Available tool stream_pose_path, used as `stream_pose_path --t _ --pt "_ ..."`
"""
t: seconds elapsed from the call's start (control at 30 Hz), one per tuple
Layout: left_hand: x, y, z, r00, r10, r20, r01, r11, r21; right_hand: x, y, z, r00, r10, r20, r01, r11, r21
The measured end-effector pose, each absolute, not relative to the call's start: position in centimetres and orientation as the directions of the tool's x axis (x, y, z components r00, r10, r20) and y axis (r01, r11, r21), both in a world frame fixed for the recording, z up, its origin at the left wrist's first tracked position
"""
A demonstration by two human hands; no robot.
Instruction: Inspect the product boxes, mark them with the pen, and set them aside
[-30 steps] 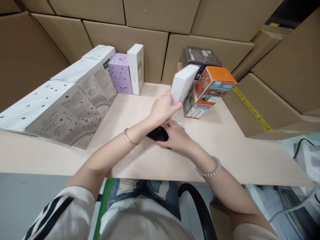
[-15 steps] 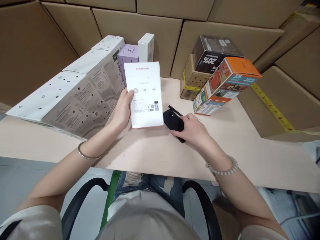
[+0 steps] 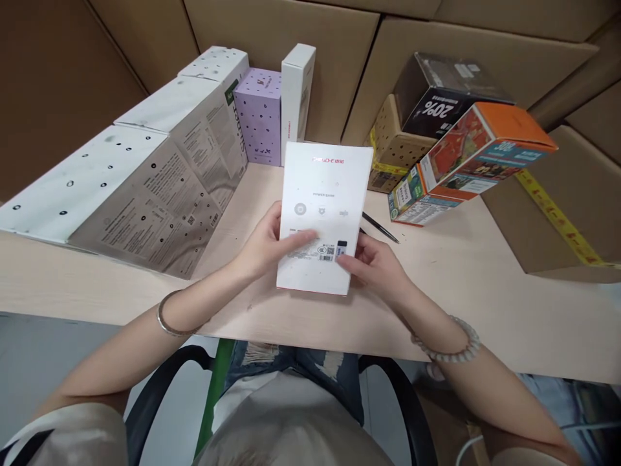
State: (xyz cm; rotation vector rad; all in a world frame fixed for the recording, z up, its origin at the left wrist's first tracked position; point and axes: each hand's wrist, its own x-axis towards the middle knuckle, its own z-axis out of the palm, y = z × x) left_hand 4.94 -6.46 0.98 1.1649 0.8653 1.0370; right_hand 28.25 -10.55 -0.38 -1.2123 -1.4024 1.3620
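A flat white box with red lettering, small icons and printed labels tilts up in front of me, above the table. My left hand grips its left side, thumb across the printed face. At the lower right edge, my right hand is closed on the same box, thumb on the front and fingers behind. Just right of the box, a black pen lies on the table. Whatever is behind the box, including the black flat object seen earlier, is mostly hidden.
Large white patterned boxes line the left side of the table. Behind stand a purple box and a narrow white box. At right are a black box, an orange box and an open carton.
The white box has moved right and nearer to me. My right hand has gone from the black flat object to the box's edge. The pen now lies farther right.
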Motion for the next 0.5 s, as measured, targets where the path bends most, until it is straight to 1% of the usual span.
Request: stream_pose_path --t 0.07,0.13,0.23,0.43,0.5 --pt "4.81 -6.69 1.06 0.324 0.946 -0.007 -0.12 0.049 0.992 27.74 -10.8 -0.72 -0.183 0.981 -0.072 0.057 -0.063 -0.996" --pt "4.81 -6.87 1.18 0.329 0.944 -0.013 -0.103 0.05 0.993 27.52 -10.96 -0.86 -0.176 0.981 -0.078 0.038 -0.072 -0.997" --pt "4.97 -7.09 1.32 0.336 0.942 -0.03 -0.141 0.082 0.987 27.43 -11.12 -0.82 -0.169 0.983 -0.066 -0.002 -0.067 -0.998" --pt "5.06 -7.39 1.05 0.305 0.951 -0.053 -0.171 0.11 0.979 27.27 -11.29 -0.45 -0.195 0.978 -0.072 0.035 -0.066 -0.997" --pt "5.05 -7.4 1.15 0.325 0.944 -0.062 -0.181 0.127 0.975 27.17 -11.35 -0.25 -0.203 0.977 -0.06 0.032 -0.054 -0.998"
